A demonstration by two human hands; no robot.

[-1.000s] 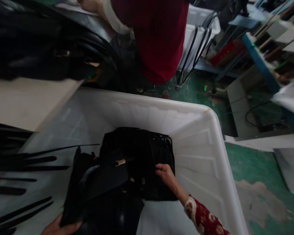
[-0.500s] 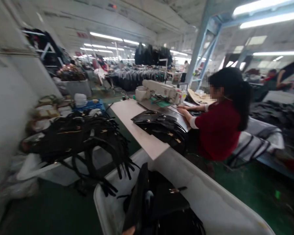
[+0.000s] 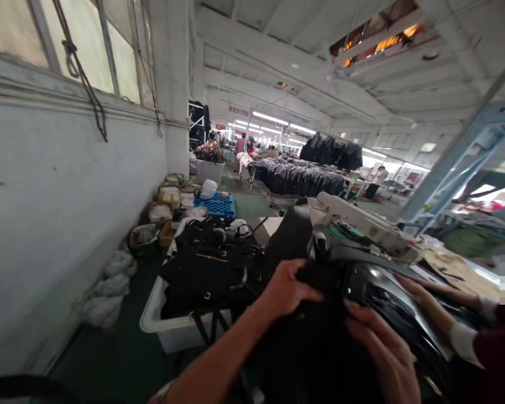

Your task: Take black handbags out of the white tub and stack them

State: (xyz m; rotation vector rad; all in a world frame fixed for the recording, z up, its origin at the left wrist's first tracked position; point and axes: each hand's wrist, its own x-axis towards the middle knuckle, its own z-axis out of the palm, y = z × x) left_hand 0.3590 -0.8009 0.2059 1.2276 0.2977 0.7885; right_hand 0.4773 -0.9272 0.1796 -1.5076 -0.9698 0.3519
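White wall [image 3: 79, 213] flanks both hands [image 3: 287, 289] holding black material [image 3: 324, 342]

The left hand [image 3: 292, 289] is positioned at 5 o'clock from the centre of the view. The left forearm [image 3: 223, 359] is bare and is extended from the lower edge towards the hand, between 1 and 2 o'clock. The left wrist is held roughly in line with the forearm. The digits are bent in a grip and directed towards 3 o'clock; their tips are partly hidden.

The right hand [image 3: 382, 345] is located between 4 and 5 o'clock, lower than the left. Its fingers are partly curled and directed towards 11 o'clock. The hands are held apart. The right forearm is cut off by the lower edge.
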